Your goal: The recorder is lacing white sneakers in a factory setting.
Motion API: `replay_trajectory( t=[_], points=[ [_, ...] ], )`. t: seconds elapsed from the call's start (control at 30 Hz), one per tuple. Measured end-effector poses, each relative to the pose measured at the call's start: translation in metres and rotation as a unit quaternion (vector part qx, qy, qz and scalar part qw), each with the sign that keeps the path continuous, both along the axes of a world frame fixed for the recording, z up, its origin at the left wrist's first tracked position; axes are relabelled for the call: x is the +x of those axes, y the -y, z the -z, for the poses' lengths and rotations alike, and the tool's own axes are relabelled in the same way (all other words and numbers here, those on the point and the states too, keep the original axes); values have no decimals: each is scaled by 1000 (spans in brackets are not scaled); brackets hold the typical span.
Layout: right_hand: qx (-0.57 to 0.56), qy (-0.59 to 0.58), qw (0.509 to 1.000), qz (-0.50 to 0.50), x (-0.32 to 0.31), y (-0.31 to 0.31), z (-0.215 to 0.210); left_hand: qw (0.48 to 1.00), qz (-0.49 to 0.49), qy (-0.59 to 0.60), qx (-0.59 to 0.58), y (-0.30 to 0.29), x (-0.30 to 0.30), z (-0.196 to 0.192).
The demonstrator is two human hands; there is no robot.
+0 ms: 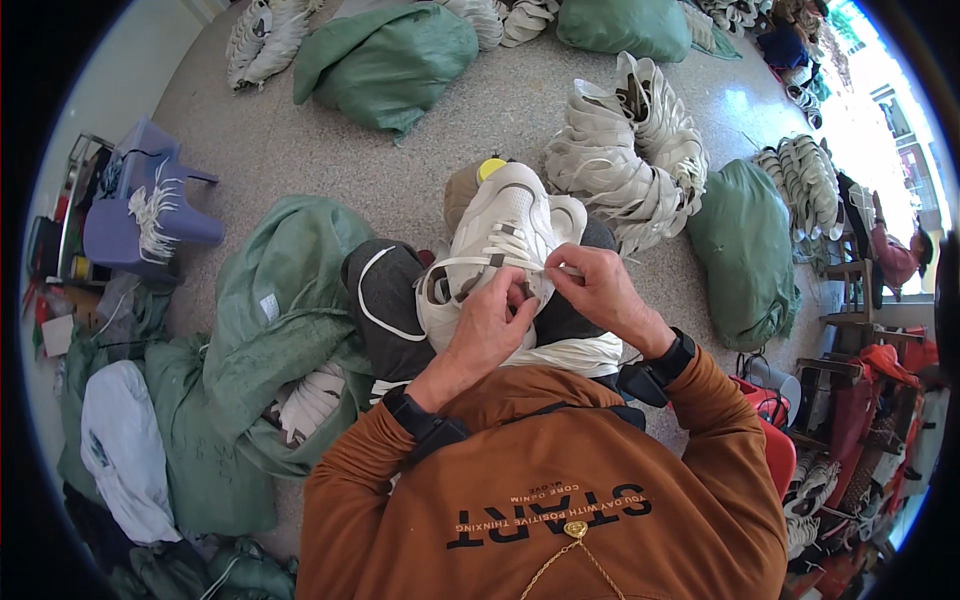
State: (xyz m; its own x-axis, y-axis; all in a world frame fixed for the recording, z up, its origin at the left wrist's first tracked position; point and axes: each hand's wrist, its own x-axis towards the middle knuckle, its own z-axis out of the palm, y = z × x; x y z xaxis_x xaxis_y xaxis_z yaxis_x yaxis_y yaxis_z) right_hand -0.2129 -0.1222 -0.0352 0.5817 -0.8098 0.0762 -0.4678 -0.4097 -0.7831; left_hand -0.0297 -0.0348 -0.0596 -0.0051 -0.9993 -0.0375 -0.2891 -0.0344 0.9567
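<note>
A white sneaker (507, 225) rests on my lap, toe pointing away from me. White shoelace (520, 243) crosses its upper eyelets, and a loose length loops out over my left knee. My right hand (608, 292) pinches the lace between thumb and forefinger at the sneaker's right side. Over the ankle opening, my left hand (490, 322) has its fingers curled together against the eyelet edge; what they grip is hidden. Another white shoe (568, 218) shows partly behind the sneaker's right side. A bundle of white laces (570, 355) lies across my lap.
Stacked white shoe uppers (630, 160) stand on the floor ahead. Green sacks (745, 255) lie right, ahead and left, one open sack (285, 250) beside my left leg. A purple stool (150, 200) with laces on it stands left. Wooden racks (850, 390) are at right.
</note>
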Motion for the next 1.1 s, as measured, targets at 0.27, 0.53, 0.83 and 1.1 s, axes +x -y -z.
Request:
replay_trajectory(
  t=[0.27,0.53,0.83,1.1],
  points=[
    [-153,-63,985,-56,5,6,-10,995,2,53,-82,-1,-5,11],
    [-257,-97,946,-172,15,19,2,992,36,71,-96,-12,2,5],
    [-129,42,990,-40,4,-1,17,999,28,-37,-2,-4,3,13],
    [-111,13,994,10,9,-25,29,990,-5,-121,70,4,4,9]
  ],
)
